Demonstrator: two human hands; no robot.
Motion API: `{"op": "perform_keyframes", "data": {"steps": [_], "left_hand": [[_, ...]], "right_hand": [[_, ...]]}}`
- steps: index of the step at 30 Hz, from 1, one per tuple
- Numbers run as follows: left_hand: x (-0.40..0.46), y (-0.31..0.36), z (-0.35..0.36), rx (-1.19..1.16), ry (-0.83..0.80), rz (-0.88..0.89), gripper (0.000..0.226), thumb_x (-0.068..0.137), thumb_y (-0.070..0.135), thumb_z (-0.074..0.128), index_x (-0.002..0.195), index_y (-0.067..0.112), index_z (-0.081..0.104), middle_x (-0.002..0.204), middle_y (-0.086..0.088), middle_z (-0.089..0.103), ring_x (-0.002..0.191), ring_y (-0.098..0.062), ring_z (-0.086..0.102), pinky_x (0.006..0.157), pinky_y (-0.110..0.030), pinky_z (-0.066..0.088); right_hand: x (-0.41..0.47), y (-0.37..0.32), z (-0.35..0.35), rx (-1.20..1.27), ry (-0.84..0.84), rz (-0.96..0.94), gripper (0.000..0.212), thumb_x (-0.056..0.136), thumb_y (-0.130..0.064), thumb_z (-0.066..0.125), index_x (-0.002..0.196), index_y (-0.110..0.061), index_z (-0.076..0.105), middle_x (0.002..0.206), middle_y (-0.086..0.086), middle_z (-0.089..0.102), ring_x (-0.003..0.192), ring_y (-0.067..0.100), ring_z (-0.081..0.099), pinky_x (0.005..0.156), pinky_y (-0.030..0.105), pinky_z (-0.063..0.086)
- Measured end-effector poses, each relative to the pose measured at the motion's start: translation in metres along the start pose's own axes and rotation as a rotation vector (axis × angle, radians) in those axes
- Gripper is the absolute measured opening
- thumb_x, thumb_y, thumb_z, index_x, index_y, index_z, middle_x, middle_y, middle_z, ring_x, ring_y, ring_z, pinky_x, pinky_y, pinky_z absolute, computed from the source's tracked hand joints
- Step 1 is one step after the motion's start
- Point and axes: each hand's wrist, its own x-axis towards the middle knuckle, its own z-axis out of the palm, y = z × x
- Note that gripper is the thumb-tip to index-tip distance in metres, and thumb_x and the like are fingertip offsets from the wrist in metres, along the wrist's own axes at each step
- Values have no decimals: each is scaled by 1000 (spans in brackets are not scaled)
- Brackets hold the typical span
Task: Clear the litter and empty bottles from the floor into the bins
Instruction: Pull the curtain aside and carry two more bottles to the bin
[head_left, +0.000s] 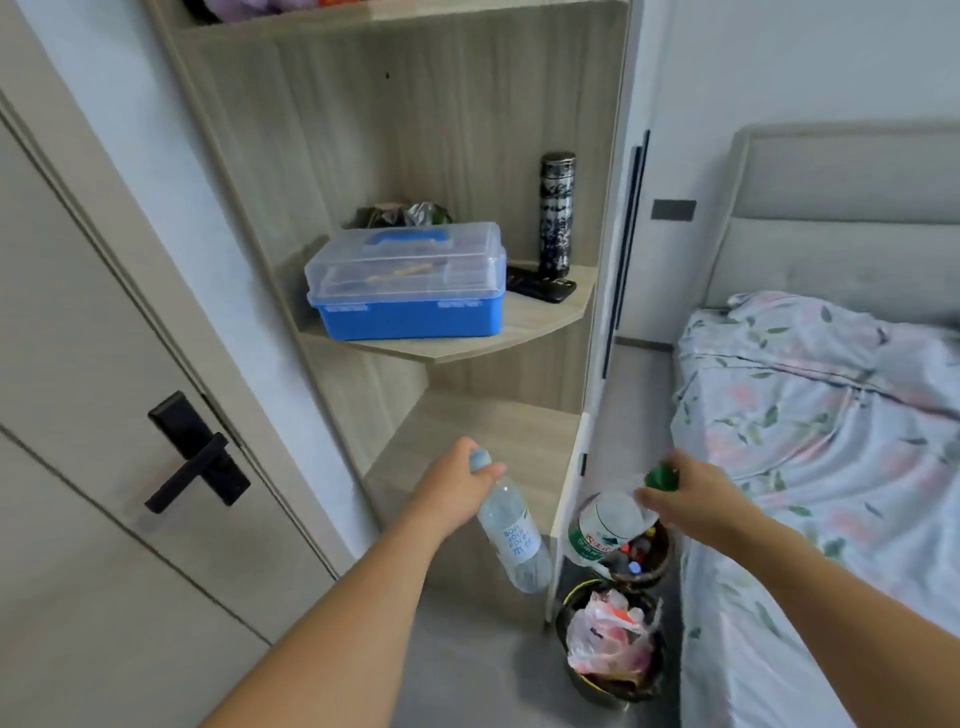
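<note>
Both bare forearms reach forward and down from the lower edge of the view; the left hand (457, 480) is curled at the neck of a clear water bottle (511, 540), thumb just below its pale blue cap; the right hand (691, 499) pinches a green-capped bottle (605, 525) near its top, wrist angled inward toward the left.

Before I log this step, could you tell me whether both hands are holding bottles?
Yes, the left hand grips a blue-capped bottle by its neck, and the right hand holds a green-capped bottle above the bin.
</note>
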Motion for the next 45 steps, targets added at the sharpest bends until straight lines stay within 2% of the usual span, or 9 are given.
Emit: {"op": "perform_keyframes", "data": {"steps": [4, 9, 13, 18, 22, 28, 36, 42, 45], "left_hand": [[64, 67, 37, -45, -67, 77, 30, 88, 49, 60, 101, 25, 48, 92, 3, 56, 74, -14, 53, 69, -34, 46], [147, 116, 85, -38, -107, 111, 27, 91, 41, 61, 100, 21, 46, 96, 1, 55, 81, -17, 52, 77, -39, 48], [218, 122, 149, 38, -145, 123, 24, 95, 38, 56, 110, 23, 44, 103, 2, 54, 84, -17, 51, 62, -28, 40], [327, 77, 281, 85, -219, 103, 24, 97, 32, 52, 116, 22, 42, 107, -2, 58, 91, -23, 55, 74, -32, 44], [401, 21, 391, 152, -293, 112, 21, 98, 33, 47, 116, 26, 38, 107, -1, 57, 88, -23, 55, 70, -32, 40], [472, -64, 514, 248, -307, 171, 14, 100, 32, 44, 110, 27, 36, 100, 2, 54, 88, -22, 57, 76, -38, 49], [507, -132, 596, 273, -319, 181, 29, 100, 35, 46, 126, 27, 37, 100, -1, 59, 86, -21, 58, 70, -33, 43], [523, -155, 634, 348, -391, 138, 32, 100, 31, 49, 127, 16, 43, 113, -5, 55, 92, -25, 58, 82, -43, 52], [528, -168, 650, 417, -439, 122, 38, 101, 32, 46, 135, 16, 39, 131, -8, 52, 107, -29, 57, 91, -45, 49]], "right_hand": [[57, 50, -35, 34, 68, 117, 31, 78, -41, 66, 87, -18, 47, 84, 5, 62, 74, 22, 64, 69, 40, 56], [129, 93, -58, 50, 96, 198, 29, 81, -38, 63, 88, -15, 46, 80, 4, 58, 71, 21, 60, 59, 33, 47], [201, 136, -45, 64, 101, 264, 30, 81, -36, 62, 89, -13, 45, 79, 4, 55, 70, 20, 54, 56, 30, 41], [304, 228, 43, 121, 72, 373, 25, 81, -32, 61, 90, -18, 43, 82, 1, 55, 72, 17, 55, 58, 30, 43], [375, 300, 130, 95, 32, 433, 28, 82, -37, 60, 93, -18, 42, 84, 0, 53, 77, 21, 55, 70, 36, 49], [439, 384, 247, 6, -5, 454, 25, 86, -35, 55, 97, -18, 39, 86, -1, 53, 79, 23, 56, 72, 36, 49], [474, 435, 330, -115, -1, 404, 25, 90, -35, 52, 100, -16, 39, 96, 2, 61, 85, 26, 63, 65, 34, 45], [484, 450, 361, -192, -78, 389, 25, 91, -31, 50, 105, -15, 39, 107, 6, 60, 93, 28, 63, 67, 32, 43], [484, 456, 374, -221, -104, 379, 25, 91, -31, 52, 103, -15, 37, 109, 7, 58, 95, 28, 62, 67, 31, 41]]}}
